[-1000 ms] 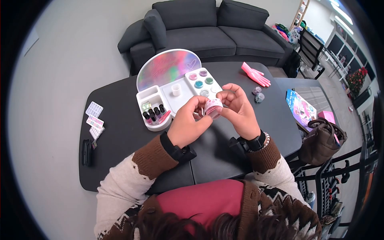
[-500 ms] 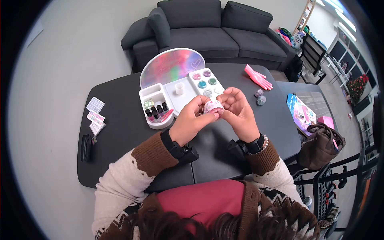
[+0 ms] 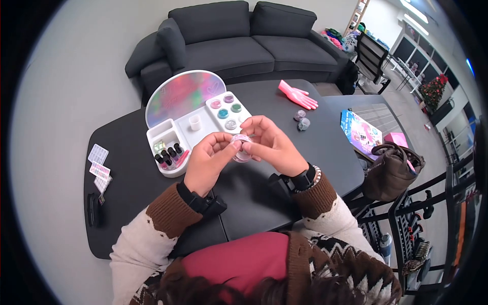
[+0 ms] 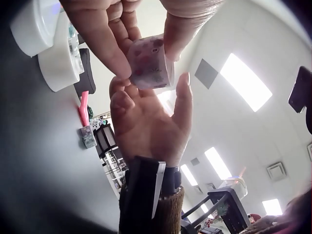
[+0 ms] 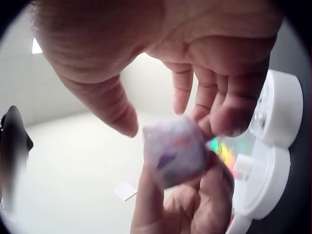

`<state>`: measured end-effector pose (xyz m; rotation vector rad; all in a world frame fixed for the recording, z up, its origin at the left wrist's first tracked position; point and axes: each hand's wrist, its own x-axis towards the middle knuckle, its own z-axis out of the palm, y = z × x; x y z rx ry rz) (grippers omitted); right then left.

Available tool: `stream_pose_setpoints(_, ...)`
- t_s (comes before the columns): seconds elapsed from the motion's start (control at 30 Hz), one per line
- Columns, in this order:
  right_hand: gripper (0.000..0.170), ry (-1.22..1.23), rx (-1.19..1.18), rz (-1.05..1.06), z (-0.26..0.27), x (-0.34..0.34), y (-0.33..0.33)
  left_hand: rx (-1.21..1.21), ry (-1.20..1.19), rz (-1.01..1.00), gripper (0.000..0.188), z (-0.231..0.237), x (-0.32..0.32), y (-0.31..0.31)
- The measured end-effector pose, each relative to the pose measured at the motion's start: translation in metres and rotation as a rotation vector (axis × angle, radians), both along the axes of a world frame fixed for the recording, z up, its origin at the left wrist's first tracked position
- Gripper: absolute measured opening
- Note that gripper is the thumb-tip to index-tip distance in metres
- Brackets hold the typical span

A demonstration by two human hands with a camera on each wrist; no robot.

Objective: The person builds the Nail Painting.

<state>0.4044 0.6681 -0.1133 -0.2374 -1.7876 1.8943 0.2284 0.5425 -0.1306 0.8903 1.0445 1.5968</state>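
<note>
In front of the white nail-art station point(image 3: 207, 133), both hands meet around a small roll point(image 3: 242, 156) with a pink, white and purple print. My left hand point(image 3: 206, 163) pinches the roll between thumb and fingers; the left wrist view shows the printed side of the roll point(image 4: 150, 63) between them. My right hand point(image 3: 274, 151) is at its other side with spread, bent fingers. In the right wrist view the right thumb stands apart from the roll point(image 5: 176, 152), and the fingertips are close to its edge.
The station holds several nail polish bottles point(image 3: 168, 157), a white cup point(image 3: 195, 123) and glitter pots point(image 3: 223, 114). A pink model hand point(image 3: 297, 95) and two small jars point(image 3: 303, 124) lie right, nail sheets point(image 3: 98, 154) and a dark case point(image 3: 93, 210) left. A bag point(image 3: 391, 175) stands beyond the right edge.
The head view has swung, so the table and hands appear further left. The roll has been turned between the hands and its open ring now shows more toward the head camera.
</note>
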Motion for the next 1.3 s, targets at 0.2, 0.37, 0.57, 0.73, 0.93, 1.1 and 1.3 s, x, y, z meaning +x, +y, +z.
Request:
stream_pose_setpoints(0.2, 0.038, -0.114, 0.339, -0.793, -0.003, 0.05, 0.094, -0.084, 0.045, -0.01, 0.031, -0.004, -0.011, -0.001)
stream_pose_setpoints(0.37, 0.061, -0.748, 0.594, -0.897, -0.027, 0.097, 0.143, -0.103, 0.056, -0.026, 0.031, -0.003, -0.009, -0.001)
stream_pose_setpoints(0.57, 0.051, -0.938, 0.502, -0.708, -0.022, 0.093, 0.14, -0.166, 0.098, -0.009, 0.028, -0.001, -0.016, -0.001)
stream_pose_setpoints(0.73, 0.034, -0.195, 0.216, -0.272, 0.016, 0.041, 0.053, -0.241, 0.146, 0.007, 0.028, -0.003, -0.021, 0.001)
stream_pose_setpoints(0.93, 0.037, -0.012, 0.619, -0.256, 0.022, -0.004, -0.03, -0.179, 0.066, 0.006, 0.033, -0.007, -0.022, -0.001)
stream_pose_setpoints(1.1, 0.033, -0.043, 0.741, -0.389, 0.007, -0.013, -0.033, -0.183, 0.095, 0.058, 0.032, -0.011, -0.024, 0.002)
stream_pose_setpoints(1.3, 0.026, -0.088, 0.908, -0.493, 0.002, -0.014, -0.036, -0.142, 0.161, 0.098, 0.03, -0.011, -0.022, 0.001)
